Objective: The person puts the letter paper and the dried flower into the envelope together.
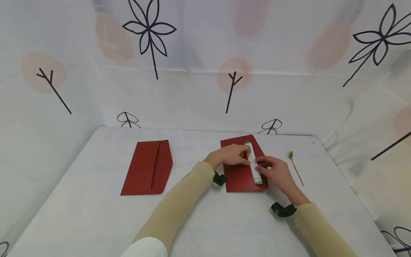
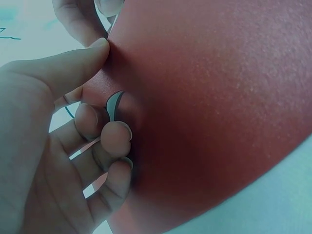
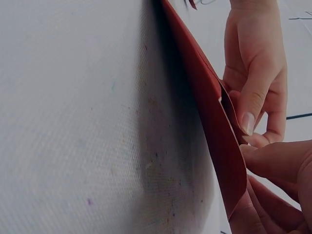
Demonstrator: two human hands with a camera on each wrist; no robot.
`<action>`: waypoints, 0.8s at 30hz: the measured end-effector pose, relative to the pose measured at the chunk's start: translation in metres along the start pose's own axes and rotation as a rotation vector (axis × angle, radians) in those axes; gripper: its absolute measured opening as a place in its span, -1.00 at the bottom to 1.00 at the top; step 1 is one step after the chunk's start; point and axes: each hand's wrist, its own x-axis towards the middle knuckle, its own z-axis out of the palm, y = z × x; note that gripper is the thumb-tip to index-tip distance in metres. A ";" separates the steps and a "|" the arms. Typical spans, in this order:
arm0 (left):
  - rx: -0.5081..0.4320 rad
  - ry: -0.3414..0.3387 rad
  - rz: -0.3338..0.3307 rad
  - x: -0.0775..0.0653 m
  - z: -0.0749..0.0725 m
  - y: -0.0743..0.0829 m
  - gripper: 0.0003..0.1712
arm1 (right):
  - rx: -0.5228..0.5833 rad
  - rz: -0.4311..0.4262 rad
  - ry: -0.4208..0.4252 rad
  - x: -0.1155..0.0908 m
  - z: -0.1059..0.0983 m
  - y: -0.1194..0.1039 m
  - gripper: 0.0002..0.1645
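Note:
A red envelope (image 1: 237, 182) lies on the right half of the table with its pointed flap toward the right. A narrow white card (image 1: 253, 166) with green printed ends shows at its mouth. My left hand (image 1: 229, 156) reaches over the envelope, and its thumb and bent fingers grip the mouth's edge. In the left wrist view a pale sliver (image 2: 113, 105) shows by those fingers. From the right, my right hand (image 1: 279, 174) pinches the flap side, thumb on top and fingers underneath. The two hands' fingertips nearly meet in the right wrist view. Part of the card is hidden.
A second red envelope (image 1: 141, 167) lies at the left of the white table (image 1: 90, 210), flap toward the right. A dried flower stem (image 1: 297, 169) with a small yellowish head rests right of my right hand. Behind the table hangs a patterned white cloth (image 1: 189, 96).

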 end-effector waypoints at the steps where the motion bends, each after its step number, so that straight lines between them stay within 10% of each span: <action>1: 0.002 0.001 0.000 0.000 0.000 0.000 -0.74 | 0.002 -0.001 -0.004 0.000 0.000 0.000 -0.64; 24: 0.010 0.010 -0.009 0.001 0.005 0.000 -0.74 | 0.002 -0.055 -0.029 -0.002 0.005 0.004 -0.64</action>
